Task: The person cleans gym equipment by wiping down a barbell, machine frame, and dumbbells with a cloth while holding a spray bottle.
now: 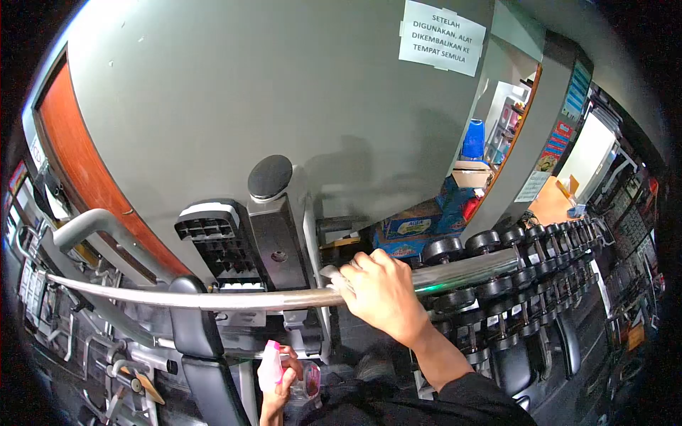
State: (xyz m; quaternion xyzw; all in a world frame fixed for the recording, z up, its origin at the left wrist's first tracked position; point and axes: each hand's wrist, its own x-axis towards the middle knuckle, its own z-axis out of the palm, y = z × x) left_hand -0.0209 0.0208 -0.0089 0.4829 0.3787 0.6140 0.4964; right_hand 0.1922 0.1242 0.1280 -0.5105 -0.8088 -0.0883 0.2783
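Observation:
A long metal barbell (241,301) runs across the view at waist height, its thicker sleeve (465,271) to the right. My right hand (380,291) is closed over the bar near the sleeve. Under its fingers, a whitish cloth or tissue (334,275) pokes out against the metal. Lower down, my left hand (287,375) grips a spray bottle (271,366) with a pink nozzle, held below the bar and apart from it. The bottle's clear body shows partly beside the fingers.
A black padded bench (207,380) stands below the bar on the left. Dumbbells (497,287) fill a rack at right. Behind the bar are a grey machine column (277,241) and a wall with a paper sign (442,37). An orange-brown door (89,156) is at left.

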